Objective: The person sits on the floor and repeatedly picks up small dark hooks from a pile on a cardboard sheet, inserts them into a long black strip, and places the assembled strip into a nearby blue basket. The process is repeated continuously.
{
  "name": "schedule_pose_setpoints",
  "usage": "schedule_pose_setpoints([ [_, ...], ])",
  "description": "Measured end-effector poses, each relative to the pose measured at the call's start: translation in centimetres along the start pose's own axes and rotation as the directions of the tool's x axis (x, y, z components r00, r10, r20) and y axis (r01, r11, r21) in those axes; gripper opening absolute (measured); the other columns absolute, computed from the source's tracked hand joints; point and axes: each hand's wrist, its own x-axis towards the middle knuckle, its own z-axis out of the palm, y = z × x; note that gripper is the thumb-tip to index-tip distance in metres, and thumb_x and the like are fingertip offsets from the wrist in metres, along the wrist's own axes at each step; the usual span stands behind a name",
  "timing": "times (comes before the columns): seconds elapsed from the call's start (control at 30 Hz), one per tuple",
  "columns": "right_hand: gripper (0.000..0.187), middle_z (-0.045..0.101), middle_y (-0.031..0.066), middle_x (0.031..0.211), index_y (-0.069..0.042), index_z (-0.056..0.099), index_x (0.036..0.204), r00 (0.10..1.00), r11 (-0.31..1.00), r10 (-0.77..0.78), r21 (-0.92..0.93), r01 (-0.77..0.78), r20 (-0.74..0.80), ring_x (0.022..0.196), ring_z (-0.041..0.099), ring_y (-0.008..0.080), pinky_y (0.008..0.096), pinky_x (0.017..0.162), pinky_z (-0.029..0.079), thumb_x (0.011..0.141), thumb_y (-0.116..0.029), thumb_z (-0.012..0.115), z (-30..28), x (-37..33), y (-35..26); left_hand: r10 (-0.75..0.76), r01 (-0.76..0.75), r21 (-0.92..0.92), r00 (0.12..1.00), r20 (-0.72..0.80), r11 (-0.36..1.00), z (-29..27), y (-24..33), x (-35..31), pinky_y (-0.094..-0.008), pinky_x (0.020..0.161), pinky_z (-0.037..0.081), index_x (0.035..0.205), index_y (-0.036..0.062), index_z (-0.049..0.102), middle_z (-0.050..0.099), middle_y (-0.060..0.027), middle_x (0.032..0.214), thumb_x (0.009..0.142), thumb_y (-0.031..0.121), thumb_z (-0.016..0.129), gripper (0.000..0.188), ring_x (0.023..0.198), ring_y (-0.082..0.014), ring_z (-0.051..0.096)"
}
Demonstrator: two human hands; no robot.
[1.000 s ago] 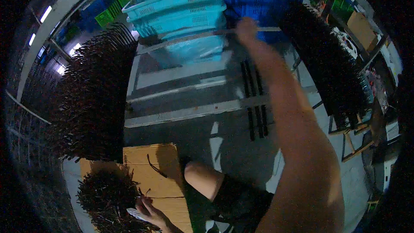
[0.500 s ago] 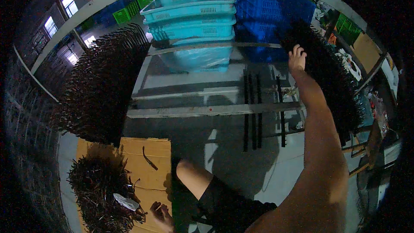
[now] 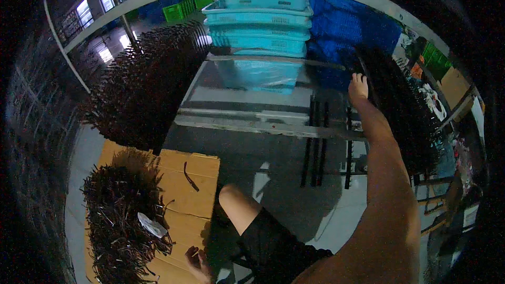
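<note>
My right arm is stretched far forward. My right hand (image 3: 359,87), fingers curled, is at the inner edge of a dense row of black strips (image 3: 402,121) on the right side of the rack. It appears closed on a black strip at that edge, though the dim light blurs the grip. My left hand (image 3: 199,264) is low, by the right edge of a cardboard sheet (image 3: 202,200). Its fingers are curled, and what they hold, if anything, is hidden. On the cardboard lies a heap of thin dark curved pieces (image 3: 118,215), with a crumpled whitish scrap (image 3: 152,225) on top.
Pale rack bars (image 3: 263,125) cross in front of me, with several separate black strips (image 3: 314,147) across them. Another dense dark row (image 3: 147,79) stands at left. Light-blue crates (image 3: 258,26) are stacked behind, beside blue crates (image 3: 342,26). My bare knee (image 3: 236,205) is below the bars.
My right hand has drawn slightly left and nearer, away from the right-hand row. The view has shifted a little. My left hand stays low by the cardboard.
</note>
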Motion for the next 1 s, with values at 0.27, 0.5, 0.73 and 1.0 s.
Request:
schedule_pose_setpoints([
  [0.27, 0.034, 0.045, 0.0143, 0.127, -0.001, 0.060, 0.105, 0.976, 0.801, 0.149, 0.599, -0.026, -0.157, 0.117, 0.043, 0.0317, 0.0424, 0.097, 0.036, 0.077, -0.017, 0.068, -3.5, 0.2, 0.8, -0.073, 0.058, -0.187, 0.995, -0.073, 0.981, -1.6, -9.7, -1.3, -0.0337, 0.089, 0.044, 0.114, 0.0021, 0.055, 0.060, -0.0114, 0.108, 0.090, 0.020, 0.060, 0.030, 0.099, -0.0206, 0.055],
  [0.5, 0.040, 0.055, 0.0169, 0.105, 0.002, 0.060, 0.102, 0.978, 0.310, 0.139, 0.945, 0.106, -0.155, 0.092, 0.056, 0.0329, 0.0442, 0.076, 0.045, 0.070, -0.019, 0.073, 0.7, 3.4, 2.3, -0.132, 0.144, -0.147, 0.987, 0.091, 0.979, 2.6, -1.2, -1.0, -0.0306, 0.078, 0.045, 0.111, -0.0030, 0.053, 0.057, -0.0107, 0.101, 0.094, 0.023, 0.057, 0.032, 0.088, -0.0167, 0.053],
  [0.73, 0.029, 0.060, 0.0129, 0.094, 0.000, 0.064, 0.095, 0.994, 0.216, -0.010, 0.971, -0.105, 0.110, 0.088, 0.058, 0.0277, 0.0415, 0.074, 0.047, 0.074, -0.019, 0.069, -1.4, 7.4, -4.1, -0.169, 0.183, -0.246, 0.983, 0.074, 0.952, 0.5, 0.2, -2.2, -0.0305, 0.076, 0.045, 0.107, -0.0017, 0.055, 0.059, -0.0091, 0.096, 0.090, 0.018, 0.059, 0.026, 0.086, -0.0170, 0.054],
  [1.0, 0.018, 0.060, 0.0095, 0.085, -0.003, 0.065, 0.088, 0.979, -0.074, -0.126, 0.983, -0.171, 0.161, 0.082, 0.058, 0.0243, 0.0389, 0.075, 0.048, 0.079, -0.019, 0.065, 2.1, 9.8, -1.6, -0.457, 0.453, -0.273, 0.888, 0.053, 0.848, 1.7, 1.7, -3.6, -0.0296, 0.073, 0.045, 0.103, -0.0005, 0.057, 0.059, -0.0077, 0.092, 0.088, 0.016, 0.060, 0.022, 0.081, -0.0152, 0.054],
])
